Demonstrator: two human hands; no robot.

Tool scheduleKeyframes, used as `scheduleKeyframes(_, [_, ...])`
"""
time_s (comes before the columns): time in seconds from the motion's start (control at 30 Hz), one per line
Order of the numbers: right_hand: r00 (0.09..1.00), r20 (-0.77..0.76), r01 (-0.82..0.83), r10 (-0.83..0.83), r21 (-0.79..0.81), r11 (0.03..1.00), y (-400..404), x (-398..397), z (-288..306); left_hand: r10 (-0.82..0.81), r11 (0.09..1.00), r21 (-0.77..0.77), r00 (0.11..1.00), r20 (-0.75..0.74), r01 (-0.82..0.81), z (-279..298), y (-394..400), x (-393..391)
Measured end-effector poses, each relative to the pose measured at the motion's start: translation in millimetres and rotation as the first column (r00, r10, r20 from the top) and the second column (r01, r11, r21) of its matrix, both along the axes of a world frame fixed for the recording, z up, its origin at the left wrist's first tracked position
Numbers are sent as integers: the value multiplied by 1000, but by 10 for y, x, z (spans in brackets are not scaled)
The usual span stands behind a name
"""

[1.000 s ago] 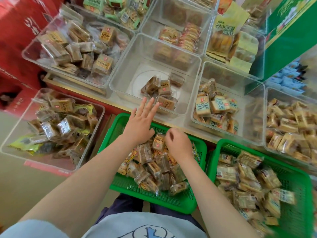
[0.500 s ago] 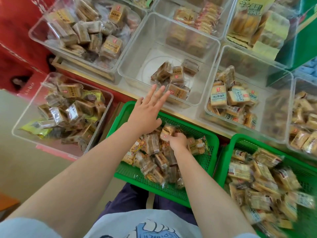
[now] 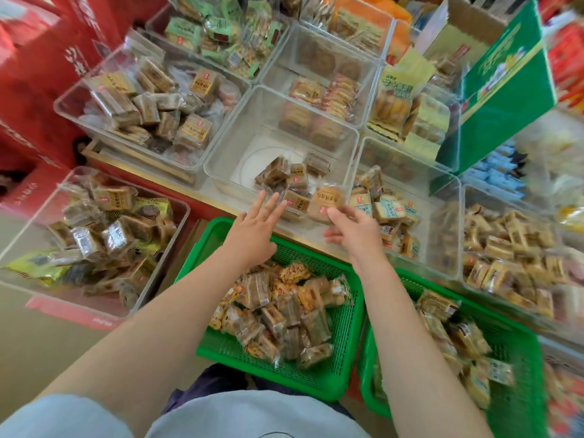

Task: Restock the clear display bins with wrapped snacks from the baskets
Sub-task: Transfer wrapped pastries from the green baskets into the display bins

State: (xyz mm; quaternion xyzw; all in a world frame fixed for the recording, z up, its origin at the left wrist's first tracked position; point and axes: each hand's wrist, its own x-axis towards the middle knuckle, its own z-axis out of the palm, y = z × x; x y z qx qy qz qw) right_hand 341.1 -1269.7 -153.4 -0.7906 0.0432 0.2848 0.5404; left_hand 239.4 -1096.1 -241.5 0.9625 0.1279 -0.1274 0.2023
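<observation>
The right hand [image 3: 355, 230] is now lifted out of the left green basket [image 3: 221, 235], where half a second ago it was digging among the packets, and is holding a wrapped snack [image 3: 327, 202] pinched at its fingertips. That snack is hanging at the near wall of the middle clear bin [image 3: 240, 121], right where it meets the neighbouring bin [image 3: 442, 197] to the right, and whether it is over the rim or just in front of it is hard to tell. The left hand [image 3: 252, 232] is staying much as it was, flat and relaxed with fingers spread, grasping nothing, reaching over the far rim of the same basket toward the middle bin's near wall.

Inside the middle bin a small cluster of brown packets [image 3: 290, 177] is sitting on the floor of the bin, apparently the same few as before. The left basket is still holding a heap of mixed wrapped snacks [image 3: 284, 314] below the two forearms. The right green basket [image 3: 518, 390] is lying just beside it, touching along one side, also part full of packets. The view is tilting up compared with the earlier frame, so more of the far bins, the red cartons [image 3: 41, 67] on the left and a green box [image 3: 502, 90] on the right are showing.
</observation>
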Motion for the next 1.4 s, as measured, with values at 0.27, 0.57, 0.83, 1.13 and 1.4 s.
scheduleKeyframes(0.27, [999,-30,-33,28,-205,978,654,423,-262,-17,1000,2,1000,0,17,-3,14,2])
scheduleKeyframes(0.57, [983,73,-121,170,-445,887,-453,-532,-834,39,989,-144,999,18,-36,-107,-373,-425])
scheduleKeyframes(0.83, [915,-292,-404,280,-678,614,-1119,-1025,-1989,13,949,-297,955,-296,-105,-610,-691,-1101])
scheduleKeyframes(1.13, [980,-197,-69,-8,-380,922,-982,-1192,-1512,26,907,-411,986,-163,-92,-497,-733,-933])
scheduleKeyframes(1.4, [934,-349,27,-72,-134,991,-437,-717,-560,-20,937,-334,971,240,102,-16,-745,-667])
